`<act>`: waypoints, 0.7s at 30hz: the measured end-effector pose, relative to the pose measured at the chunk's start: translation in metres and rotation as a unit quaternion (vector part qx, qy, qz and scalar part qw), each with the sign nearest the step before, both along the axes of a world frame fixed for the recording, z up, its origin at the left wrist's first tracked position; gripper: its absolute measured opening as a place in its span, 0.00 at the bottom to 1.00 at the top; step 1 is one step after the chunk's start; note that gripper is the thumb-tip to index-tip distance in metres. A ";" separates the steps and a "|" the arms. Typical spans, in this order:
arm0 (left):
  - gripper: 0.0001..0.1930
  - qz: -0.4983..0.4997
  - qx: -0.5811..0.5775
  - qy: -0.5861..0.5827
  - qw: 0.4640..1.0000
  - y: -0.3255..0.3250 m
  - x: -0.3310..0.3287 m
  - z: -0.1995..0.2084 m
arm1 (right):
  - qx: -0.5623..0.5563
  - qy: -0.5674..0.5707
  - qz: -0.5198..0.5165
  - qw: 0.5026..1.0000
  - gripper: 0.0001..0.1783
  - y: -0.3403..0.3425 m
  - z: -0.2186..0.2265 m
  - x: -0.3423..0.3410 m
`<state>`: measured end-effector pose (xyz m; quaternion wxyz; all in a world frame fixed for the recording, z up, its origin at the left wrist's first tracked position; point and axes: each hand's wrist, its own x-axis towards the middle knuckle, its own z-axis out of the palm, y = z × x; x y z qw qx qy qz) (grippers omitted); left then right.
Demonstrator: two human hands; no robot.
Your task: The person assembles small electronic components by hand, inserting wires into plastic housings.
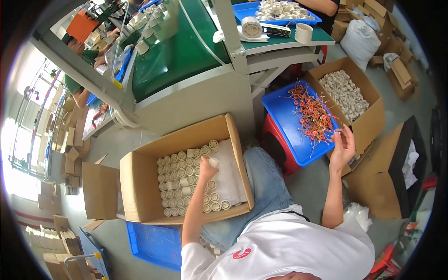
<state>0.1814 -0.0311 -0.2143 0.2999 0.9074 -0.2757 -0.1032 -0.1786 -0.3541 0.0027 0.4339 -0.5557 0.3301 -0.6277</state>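
My left hand (208, 171) is over the open cardboard box (133, 186), closed around a white plastic cylinder (213, 162). Below it, rows of similar white cylinders (175, 168) stand in the box, their ribbed round ends facing up. A pale sheet (228, 170) covers the box's right part. My right hand (344, 145) is at the right edge of a blue tray (282, 112), thumb and fingers bent together; whatever is between the fingertips is too small to make out. Beside it lies a tangled heap of small red parts with orange wires (313, 114).
A red stool or bin (275, 144) is under the tray. Behind it stands a carton of small white parts (345, 93). A green conveyor belt (182, 51) runs ahead; a co-worker (77, 88) sits at its left. An empty-looking blue tray (151, 242) lies left of my legs.
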 end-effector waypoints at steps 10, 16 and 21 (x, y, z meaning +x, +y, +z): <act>0.26 -0.134 -0.289 -0.006 0.948 -0.026 -0.184 0.228 | 0.242 -0.010 0.395 0.886 0.13 0.115 -0.015 0.060; 0.24 -0.198 -0.207 -0.115 0.951 -0.011 -0.193 0.237 | 0.318 -0.025 0.551 0.772 0.12 0.143 -0.002 0.066; 0.25 -0.153 -0.213 -0.051 0.964 0.017 -0.206 0.233 | 0.276 0.027 0.553 0.786 0.13 0.150 -0.006 0.069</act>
